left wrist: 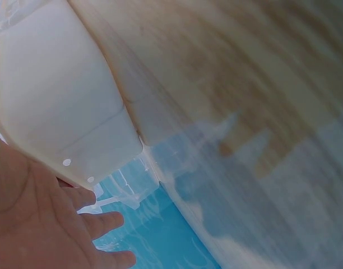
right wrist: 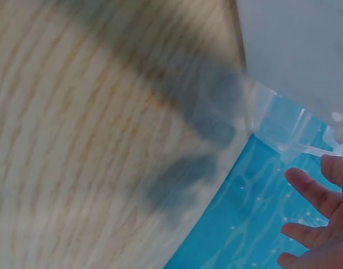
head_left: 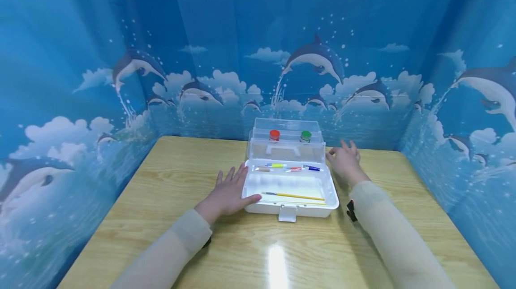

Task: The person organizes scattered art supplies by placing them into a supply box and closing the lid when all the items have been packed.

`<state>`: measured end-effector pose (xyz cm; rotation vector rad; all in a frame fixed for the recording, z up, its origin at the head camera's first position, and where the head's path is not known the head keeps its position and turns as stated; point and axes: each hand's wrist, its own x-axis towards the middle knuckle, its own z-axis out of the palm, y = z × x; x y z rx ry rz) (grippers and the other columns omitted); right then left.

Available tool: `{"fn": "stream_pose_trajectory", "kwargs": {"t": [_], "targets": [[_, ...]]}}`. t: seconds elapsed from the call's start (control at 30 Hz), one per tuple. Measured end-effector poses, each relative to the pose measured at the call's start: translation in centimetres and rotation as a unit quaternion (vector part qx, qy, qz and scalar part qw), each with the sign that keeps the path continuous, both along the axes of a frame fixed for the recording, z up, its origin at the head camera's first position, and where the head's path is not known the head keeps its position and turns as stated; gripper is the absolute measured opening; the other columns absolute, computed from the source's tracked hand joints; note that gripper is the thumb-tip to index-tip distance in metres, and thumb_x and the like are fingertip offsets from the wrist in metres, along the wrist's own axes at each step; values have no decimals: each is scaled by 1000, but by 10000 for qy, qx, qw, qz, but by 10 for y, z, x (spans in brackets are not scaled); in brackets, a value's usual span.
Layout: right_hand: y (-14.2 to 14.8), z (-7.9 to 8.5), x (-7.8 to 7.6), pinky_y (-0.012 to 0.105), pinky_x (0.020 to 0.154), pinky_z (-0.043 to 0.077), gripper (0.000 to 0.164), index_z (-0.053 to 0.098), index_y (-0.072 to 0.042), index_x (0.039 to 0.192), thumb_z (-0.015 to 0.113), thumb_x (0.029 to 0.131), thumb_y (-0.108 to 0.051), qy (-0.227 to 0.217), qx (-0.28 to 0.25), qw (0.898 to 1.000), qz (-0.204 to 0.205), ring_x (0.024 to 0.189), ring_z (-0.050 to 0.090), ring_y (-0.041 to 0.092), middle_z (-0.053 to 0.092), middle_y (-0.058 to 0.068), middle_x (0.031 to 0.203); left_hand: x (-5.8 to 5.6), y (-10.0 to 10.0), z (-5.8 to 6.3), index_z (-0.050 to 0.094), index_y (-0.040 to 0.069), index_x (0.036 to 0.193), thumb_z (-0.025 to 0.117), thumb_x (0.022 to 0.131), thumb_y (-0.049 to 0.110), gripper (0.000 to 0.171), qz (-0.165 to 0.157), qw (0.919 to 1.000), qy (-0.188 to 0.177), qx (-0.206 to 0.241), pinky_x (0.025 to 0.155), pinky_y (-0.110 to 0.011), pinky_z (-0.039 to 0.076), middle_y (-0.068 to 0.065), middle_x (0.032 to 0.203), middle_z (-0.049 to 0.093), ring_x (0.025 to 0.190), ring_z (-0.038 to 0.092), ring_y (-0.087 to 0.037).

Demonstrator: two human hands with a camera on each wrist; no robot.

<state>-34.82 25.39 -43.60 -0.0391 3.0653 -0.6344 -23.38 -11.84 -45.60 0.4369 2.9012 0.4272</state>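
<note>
A white plastic box point(head_left: 290, 210) stands on the table with its clear lid point(head_left: 286, 125) raised at the back. Fingers spread, my left hand point(head_left: 227, 192) lies against the box's left side, its thumb over the front left rim. By the lid's right edge, near the back right corner, is my right hand point(head_left: 346, 161), fingers extended and holding nothing; whether it touches the lid I cannot tell. Inside the box, a yellow paintbrush point(head_left: 296, 196) lies near the front. Small tubes, including a yellow-labelled tube point(head_left: 276, 165) and a blue-labelled tube point(head_left: 312, 168), line the back.
A red-capped jar point(head_left: 274, 135) and a green-capped jar point(head_left: 305, 136) show at the raised lid section. The box's front latch point(head_left: 288, 213) hangs down. Wooden table point(head_left: 177, 177) surrounds the box, and a blue dolphin-print curtain point(head_left: 225, 56) encloses the back and sides.
</note>
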Motion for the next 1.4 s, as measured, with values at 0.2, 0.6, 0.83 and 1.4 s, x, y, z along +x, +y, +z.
{"fn": "stream_pose_trajectory", "kwargs": {"t": [0.2, 0.6, 0.83, 1.4], "targets": [[0, -7, -12, 71, 113, 0, 41, 67, 1, 120, 44, 106, -30, -168, 150, 9997, -48, 146, -7, 53, 11, 32, 161, -1, -1, -1, 3, 13, 162, 39, 91, 78, 103, -47, 10000, 24, 2, 118, -62, -5, -6, 168, 0, 153, 4, -37], [-2, -17, -21, 71, 113, 1, 47, 58, 4, 135, 39, 106, -27, -408, -47, 9991, 109, 146, -7, 54, 15, 31, 160, 0, 0, 1, 3, 14, 162, 40, 90, 80, 105, 51, 9999, -74, 47, 118, -61, -5, -5, 168, -2, 153, 5, -37], [-3, -21, -28, 70, 113, 1, 48, 52, 5, 141, 35, 106, -24, -618, 93, 9979, 158, 146, -8, 54, 14, 31, 160, -1, -1, -2, 1, 15, 162, 41, 89, 81, 107, 36, 10000, -21, -6, 118, -60, -7, -4, 168, -1, 153, 5, -36], [0, -23, -41, 65, 117, 6, 46, 54, 14, 134, 43, 101, -17, -882, -667, 9934, 306, 142, 9, 59, 21, 36, 156, -5, 0, -2, -5, 17, 161, 39, 85, 86, 112, 20, 9996, -141, -260, 119, -58, -7, 0, 167, -7, 153, 4, -33]]}}
